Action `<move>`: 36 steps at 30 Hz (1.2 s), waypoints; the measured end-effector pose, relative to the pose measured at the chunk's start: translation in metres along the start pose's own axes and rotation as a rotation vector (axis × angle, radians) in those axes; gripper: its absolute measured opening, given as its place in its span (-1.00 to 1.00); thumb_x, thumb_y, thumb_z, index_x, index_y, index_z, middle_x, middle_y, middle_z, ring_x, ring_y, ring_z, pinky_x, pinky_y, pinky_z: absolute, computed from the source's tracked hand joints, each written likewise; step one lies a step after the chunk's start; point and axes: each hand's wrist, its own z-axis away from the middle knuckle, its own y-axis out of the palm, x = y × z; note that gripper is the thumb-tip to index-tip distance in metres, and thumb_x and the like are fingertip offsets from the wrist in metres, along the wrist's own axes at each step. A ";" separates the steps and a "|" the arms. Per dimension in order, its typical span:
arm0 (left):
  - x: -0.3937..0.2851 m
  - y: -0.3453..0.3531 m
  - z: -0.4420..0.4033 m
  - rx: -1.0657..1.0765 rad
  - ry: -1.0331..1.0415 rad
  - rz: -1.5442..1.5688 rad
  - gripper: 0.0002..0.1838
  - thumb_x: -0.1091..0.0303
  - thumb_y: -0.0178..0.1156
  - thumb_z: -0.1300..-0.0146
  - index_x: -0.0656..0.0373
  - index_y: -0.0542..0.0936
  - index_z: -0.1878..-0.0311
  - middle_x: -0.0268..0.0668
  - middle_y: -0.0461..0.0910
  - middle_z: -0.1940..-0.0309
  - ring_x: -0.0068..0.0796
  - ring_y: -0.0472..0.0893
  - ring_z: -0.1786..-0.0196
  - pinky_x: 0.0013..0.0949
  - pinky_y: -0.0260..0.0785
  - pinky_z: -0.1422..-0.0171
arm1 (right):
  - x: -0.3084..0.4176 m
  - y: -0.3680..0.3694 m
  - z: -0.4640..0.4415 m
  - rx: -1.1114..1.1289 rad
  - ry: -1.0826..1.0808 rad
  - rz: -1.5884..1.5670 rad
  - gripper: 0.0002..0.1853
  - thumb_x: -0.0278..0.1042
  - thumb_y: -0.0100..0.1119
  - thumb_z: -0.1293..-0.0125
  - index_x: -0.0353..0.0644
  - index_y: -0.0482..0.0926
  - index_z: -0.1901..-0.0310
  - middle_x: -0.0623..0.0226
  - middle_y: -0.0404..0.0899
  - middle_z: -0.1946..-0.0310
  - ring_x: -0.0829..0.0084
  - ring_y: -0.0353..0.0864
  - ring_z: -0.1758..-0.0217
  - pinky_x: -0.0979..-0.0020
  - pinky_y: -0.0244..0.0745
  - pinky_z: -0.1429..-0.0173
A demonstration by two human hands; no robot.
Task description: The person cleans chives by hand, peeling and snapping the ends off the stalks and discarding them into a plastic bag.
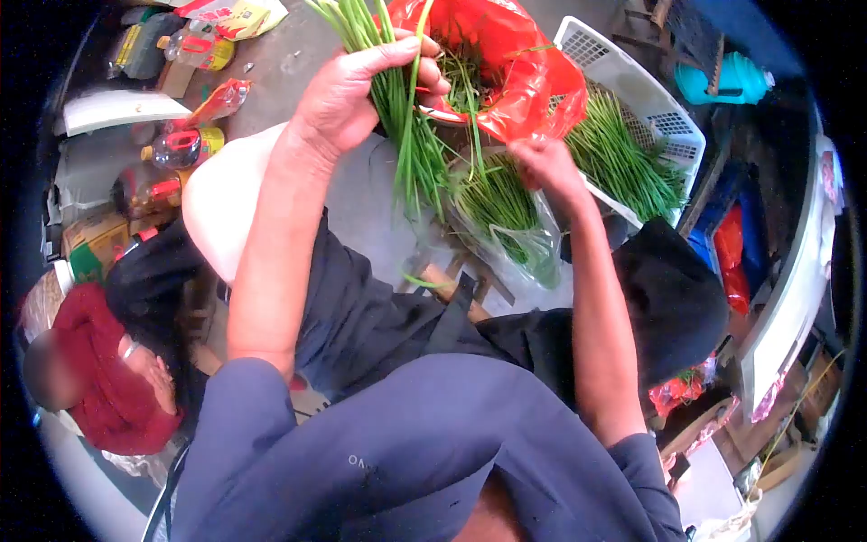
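Note:
My left hand (357, 95) is wrapped round a bunch of long green chives (406, 144), raised at the upper middle with the leaf ends hanging down. My right hand (546, 167) is closed, with fingertips drawn together just below the rim of a red plastic bag (542, 77). Whatever is in those fingertips is too small to make out. Loose green and brownish scraps (465, 81) lie inside the red bag. Below it, between my hands, a clear plastic bag (537, 244) holds more chives (501, 199).
A white plastic crate (682, 135) with chives (623, 149) stands at the right. Bottles (185, 144) and a cardboard box (97, 242) are on the left. A person in a dark red top (113, 379) sits at the lower left. A teal container (727, 81) is at the upper right.

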 end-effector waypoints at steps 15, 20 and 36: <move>0.003 -0.005 -0.006 -0.117 -0.038 -0.062 -0.82 0.39 0.16 -0.25 0.26 0.52 0.13 -0.37 0.47 0.49 -0.65 0.34 0.59 -0.52 0.19 0.41 | -0.134 0.116 -0.021 0.140 -0.065 0.528 -0.66 -0.05 0.23 -0.05 -0.07 0.61 0.19 0.04 0.61 0.28 -0.03 0.59 0.20 0.04 0.51 0.11; 0.003 -0.004 -0.011 -0.200 -0.034 -0.021 -0.82 0.44 0.14 -0.23 0.28 0.52 0.13 -0.35 0.48 0.50 -0.61 0.37 0.57 -0.50 0.23 0.40 | -0.149 0.132 -0.020 0.105 -0.067 0.510 -0.65 -0.05 0.25 -0.03 -0.09 0.58 0.22 0.05 0.59 0.26 -0.02 0.58 0.20 0.03 0.51 0.11; 0.014 -0.006 -0.014 -0.177 0.022 -0.023 -0.86 0.50 0.22 -0.13 0.30 0.55 0.23 -0.29 0.54 0.53 -0.61 0.45 0.58 -0.57 0.31 0.50 | -0.115 0.066 -0.009 -0.117 0.010 0.269 -0.77 -0.32 0.20 0.05 -0.29 0.61 0.36 0.13 0.62 0.54 0.27 0.64 0.47 0.27 0.53 0.30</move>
